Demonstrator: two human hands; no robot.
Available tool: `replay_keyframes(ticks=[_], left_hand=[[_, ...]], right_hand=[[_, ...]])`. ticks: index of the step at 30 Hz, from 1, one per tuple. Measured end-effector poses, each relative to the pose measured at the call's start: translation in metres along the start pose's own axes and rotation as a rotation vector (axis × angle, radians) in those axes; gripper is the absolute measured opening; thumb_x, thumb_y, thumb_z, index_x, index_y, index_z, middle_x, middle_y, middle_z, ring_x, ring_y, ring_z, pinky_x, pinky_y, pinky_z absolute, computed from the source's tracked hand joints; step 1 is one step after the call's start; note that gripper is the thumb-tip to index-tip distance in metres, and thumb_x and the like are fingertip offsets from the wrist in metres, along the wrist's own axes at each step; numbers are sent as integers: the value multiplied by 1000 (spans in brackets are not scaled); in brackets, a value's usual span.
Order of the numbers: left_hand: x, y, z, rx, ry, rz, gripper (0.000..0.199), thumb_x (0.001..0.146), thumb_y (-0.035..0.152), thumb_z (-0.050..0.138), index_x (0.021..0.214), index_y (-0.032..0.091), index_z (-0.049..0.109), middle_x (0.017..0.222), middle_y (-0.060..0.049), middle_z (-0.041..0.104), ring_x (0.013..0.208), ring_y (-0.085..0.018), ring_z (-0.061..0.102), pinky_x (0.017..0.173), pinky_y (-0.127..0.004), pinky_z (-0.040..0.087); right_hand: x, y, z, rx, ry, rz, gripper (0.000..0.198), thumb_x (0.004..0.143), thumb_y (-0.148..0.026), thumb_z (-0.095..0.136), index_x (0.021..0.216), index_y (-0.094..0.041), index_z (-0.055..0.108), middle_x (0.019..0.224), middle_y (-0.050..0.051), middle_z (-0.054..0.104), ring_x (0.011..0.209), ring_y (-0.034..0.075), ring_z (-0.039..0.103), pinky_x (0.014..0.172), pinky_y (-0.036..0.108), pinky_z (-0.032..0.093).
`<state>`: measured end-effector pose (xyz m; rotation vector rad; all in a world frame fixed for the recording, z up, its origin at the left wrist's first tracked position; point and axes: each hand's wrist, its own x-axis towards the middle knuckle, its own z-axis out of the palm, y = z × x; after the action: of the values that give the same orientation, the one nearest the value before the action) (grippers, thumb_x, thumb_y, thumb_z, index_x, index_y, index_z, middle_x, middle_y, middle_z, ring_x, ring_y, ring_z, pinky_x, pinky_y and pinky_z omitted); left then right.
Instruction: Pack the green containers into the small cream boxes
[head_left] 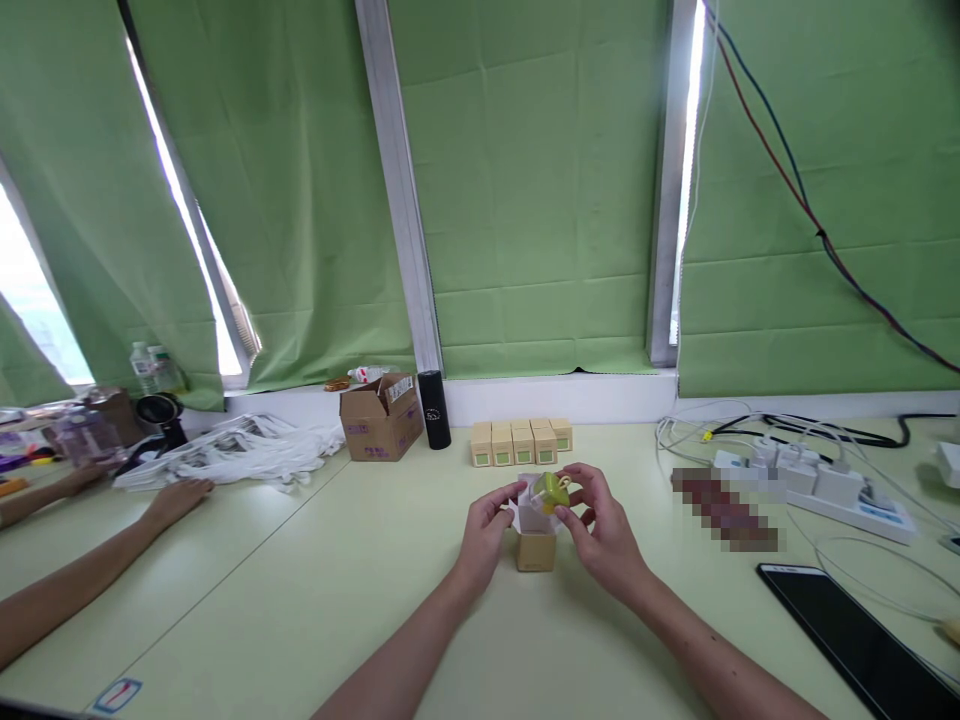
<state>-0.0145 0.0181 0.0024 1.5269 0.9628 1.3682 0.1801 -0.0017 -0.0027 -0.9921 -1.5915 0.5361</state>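
A small open box [536, 545] stood on the desk [360, 580] near the middle of the view, its white flaps turned up. The left hand [484, 535] was held against the box at its 9 o'clock side, the fingers curled narrowly around the flap edge. The right hand [600, 525] was closed on a green item [553, 490] with a pale yellow loop, kept just above the box mouth at about 1 o'clock from the box. A row of boxes [521, 442], tan with green fronts, was lined up at 12 o'clock from the hands, near the window ledge. A black cylinder [434, 409] stood upright at 11 o'clock, and just beside it an open carton [380, 420] was seen. White bags [240, 452] lay heaped at 10 o'clock. At 9 o'clock, another person's hand [176, 497] rested flat on the desk, well apart from the box. At 3 o'clock a power strip [817, 485] with plugs and cables was laid, and at 4 o'clock a dark phone [847, 630] lay flat. Green blinds [540, 180] were hung behind the desk.
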Motion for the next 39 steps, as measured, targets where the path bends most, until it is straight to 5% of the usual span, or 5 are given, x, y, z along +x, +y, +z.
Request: replay_keyframes(ticks=[9, 15, 23, 27, 39], left_hand=[[-1, 0, 0, -14, 6, 3, 48, 70, 22, 55, 111, 15, 79, 101, -8, 74, 102, -26, 65, 91, -36, 51], [0, -5, 0, -2, 9, 11, 50, 68, 19, 53, 111, 16, 79, 98, -7, 74, 99, -26, 65, 87, -36, 52], [0, -5, 1, 11, 23, 16, 47, 69, 20, 53, 108, 16, 79, 96, -7, 74, 99, -25, 64, 91, -36, 50], [-2, -1, 1, 16, 14, 0, 48, 69, 20, 53, 109, 16, 79, 99, -7, 75, 100, -26, 65, 91, -36, 50], [-1, -2, 1, 31, 25, 4, 52, 66, 20, 53, 110, 15, 79, 95, -7, 74, 91, -23, 63, 86, -35, 49]], right_hand=[[-7, -7, 1, -234, -153, -27, 34, 85, -22, 57, 118, -29, 52, 103, 3, 65, 86, 22, 64, 65, 32, 51], [-9, -4, 6, -333, -193, -88, 28, 85, -18, 57, 111, -28, 57, 106, 5, 66, 93, 24, 62, 69, 34, 51], [-6, 0, 12, -256, -159, -130, 22, 102, -28, 40, 97, -27, 62, 104, 7, 68, 97, 25, 62, 79, 38, 54], [-5, 8, 17, -175, -92, -119, 26, 100, -32, 44, 91, -25, 67, 111, 10, 60, 92, 23, 63, 74, 37, 57], [0, 20, 23, -108, -40, -37, 22, 90, -27, 60, 79, -25, 79, 89, 6, 49, 84, 24, 60, 68, 36, 57]])
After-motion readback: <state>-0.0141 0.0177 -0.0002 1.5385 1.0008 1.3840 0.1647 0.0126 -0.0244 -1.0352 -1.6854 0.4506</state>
